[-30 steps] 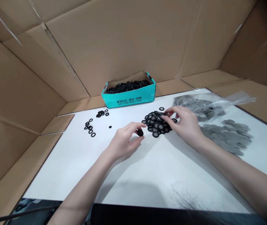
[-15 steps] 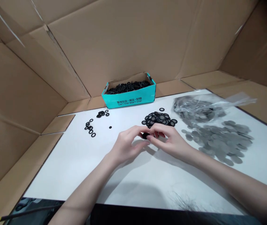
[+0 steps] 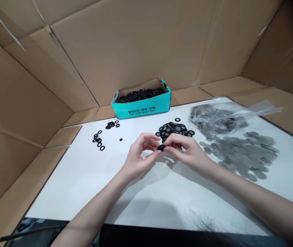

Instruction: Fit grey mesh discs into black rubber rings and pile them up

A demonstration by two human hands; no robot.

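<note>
Between my two hands, over the middle of the white tabletop, is a small black rubber ring (image 3: pixel 161 147). My left hand (image 3: pixel 143 153) has its thumb and fingertips closed on the ring's left side. The thumb and index finger of my right hand (image 3: pixel 183 148) pinch the right side, with the other fingers curled underneath. Whether a disc sits inside the ring is hidden by the fingers. Just beyond my hands lies a pile of black rings with grey mesh centres (image 3: pixel 174 129).
A turquoise box (image 3: pixel 141 109) full of black rings stands at the back. Loose black rings (image 3: pixel 99 140) and a small black disc (image 3: pixel 121 139) lie to the left. Grey mesh discs (image 3: pixel 246 154) spread at the right below a clear plastic bag (image 3: pixel 218 118) of discs. Cardboard walls (image 3: pixel 136 41) surround the table.
My left fingers have lifted and spread apart somewhat, and the thumb has moved up to the ring. The ring has tilted between the hands; my right hand has barely moved.
</note>
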